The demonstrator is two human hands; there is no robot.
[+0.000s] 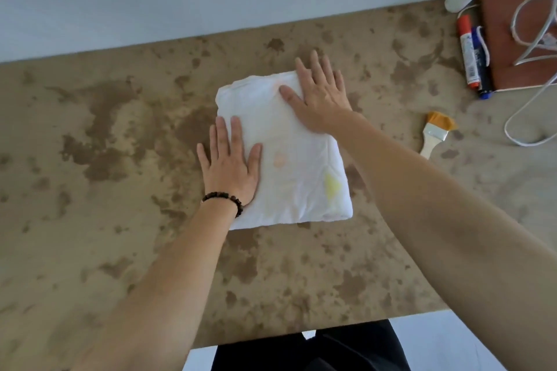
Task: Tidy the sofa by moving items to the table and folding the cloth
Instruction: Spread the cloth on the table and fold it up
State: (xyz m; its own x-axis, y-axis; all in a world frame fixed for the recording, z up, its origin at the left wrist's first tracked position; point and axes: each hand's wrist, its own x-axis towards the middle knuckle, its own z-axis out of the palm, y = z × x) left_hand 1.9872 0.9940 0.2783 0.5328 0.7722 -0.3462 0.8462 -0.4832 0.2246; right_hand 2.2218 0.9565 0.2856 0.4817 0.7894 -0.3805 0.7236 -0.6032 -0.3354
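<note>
White cloth (289,153) folded | left hand (230,164) & right hand (321,96) flat, pressing it

We see a white cloth (286,153) with a faint orange spot and a yellow patch, on a tan surface (105,159) mottled dark brown. Also a black bead bracelet (224,200), a red marker (467,51), a blue marker (481,66), a reddish-brown notebook (506,48).

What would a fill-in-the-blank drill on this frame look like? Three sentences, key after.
1. The folded cloth under both palms is ____ in colour.
2. The beaded bracelet sits on the wrist of the person's ____ hand.
3. The paintbrush lies on the person's ____ side of the cloth.

Missing words: white; left; right.
</note>
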